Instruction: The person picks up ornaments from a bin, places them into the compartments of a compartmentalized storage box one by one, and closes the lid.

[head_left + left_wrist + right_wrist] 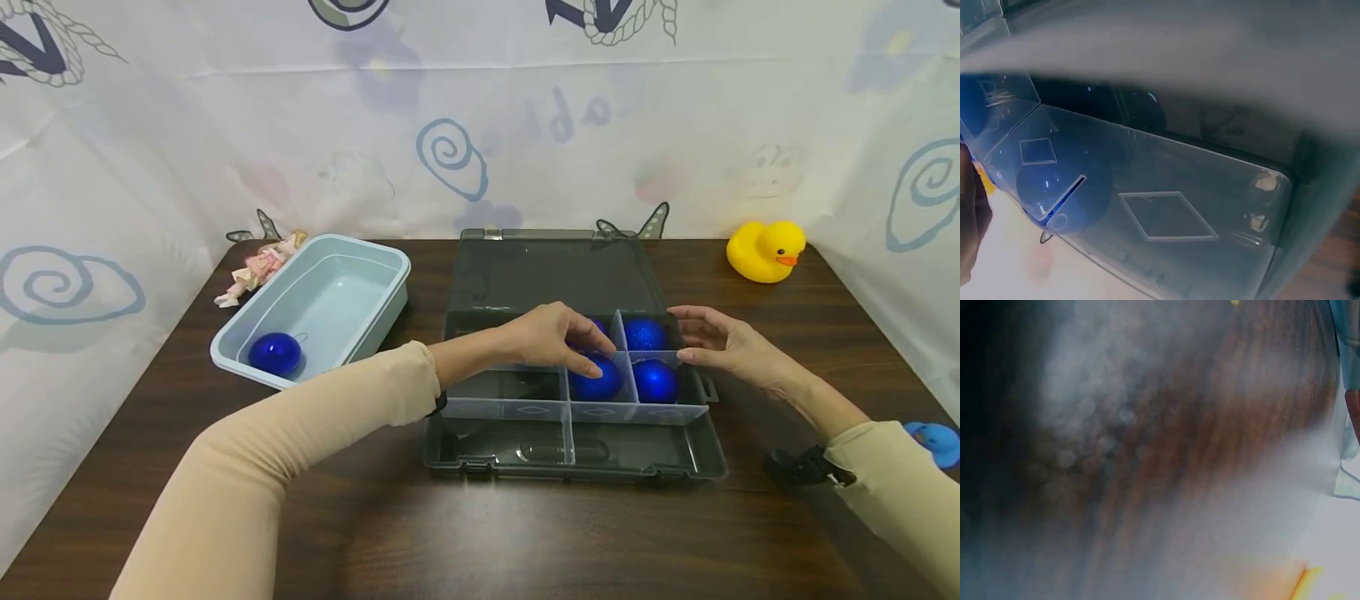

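Left hand [551, 337] is over a round blue ball [592, 390] sitting in a middle compartment of the smoky plastic box [570, 472]; thumb on the ball's top, fingers arched behind it; can't tell if that's a real grip or just contact; right hand [731, 346] is released, fingers loosely bent, at the box's right edge; touch there unclear.

Dividers [532, 409] are thin, frosted, straight-edged, close round the ball; satin ball [656, 383] in the next cell right, glittery ball [645, 333] behind that; another blue one peeks out behind the left fingers; lid [551, 271] lies back, smooth and dark.

Pale blue basin [341, 292], rounded rim, holds a glossy ball [276, 354]; strip of wood-grain tabletop [525, 542] between basin and box; more tabletop right of the box, reaching the yellow duck [757, 254].
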Demonstrator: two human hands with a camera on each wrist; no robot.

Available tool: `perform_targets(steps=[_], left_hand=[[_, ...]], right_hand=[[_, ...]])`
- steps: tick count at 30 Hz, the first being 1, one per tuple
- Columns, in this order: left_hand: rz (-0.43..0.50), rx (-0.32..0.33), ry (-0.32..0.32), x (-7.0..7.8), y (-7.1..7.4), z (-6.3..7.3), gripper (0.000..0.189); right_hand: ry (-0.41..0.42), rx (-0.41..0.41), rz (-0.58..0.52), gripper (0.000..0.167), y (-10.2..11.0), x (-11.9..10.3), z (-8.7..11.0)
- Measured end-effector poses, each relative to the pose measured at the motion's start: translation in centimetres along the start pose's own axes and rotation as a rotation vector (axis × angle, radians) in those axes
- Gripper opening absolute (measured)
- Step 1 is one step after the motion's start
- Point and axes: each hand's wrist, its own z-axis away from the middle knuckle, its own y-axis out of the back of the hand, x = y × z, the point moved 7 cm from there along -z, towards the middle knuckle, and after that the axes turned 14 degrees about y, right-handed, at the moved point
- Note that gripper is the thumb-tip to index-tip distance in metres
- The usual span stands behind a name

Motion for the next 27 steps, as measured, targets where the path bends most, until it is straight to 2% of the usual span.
perform_targets(steps=[9,13,17,20,23,27], left_hand=[[0.007,0.001,0.007,-0.6,0.0,0.3,0.034],[0.048,-0.011,0.009,-0.5,0.6,1.5,0.036],[0.082,0.005,0.005,-0.6,2.3,4.0,0.039],[0.104,0.044,0.008,-1.6,4.4,6.5,0.039],[0.136,0.101,0.051,-4.1,7.1,9.4,0.039],[0.162,0.181,0.150,-9.1,10.9,13.5,0.041]], right_hand=[[0.001,0.001,0.017,0.061,0.0,0.0,0.0],[0.021,0.001,0.011,0.059,-0.1,0.0,0.0],[0.044,-0.004,0.004,0.059,-0.3,0.0,-0.1],[0.051,0.000,0.018,0.058,-0.2,0.0,0.0],[0.057,0.003,0.025,0.058,-0.1,0.0,0.1],[0.068,-0.001,0.013,0.057,-0.3,0.1,0.1]])
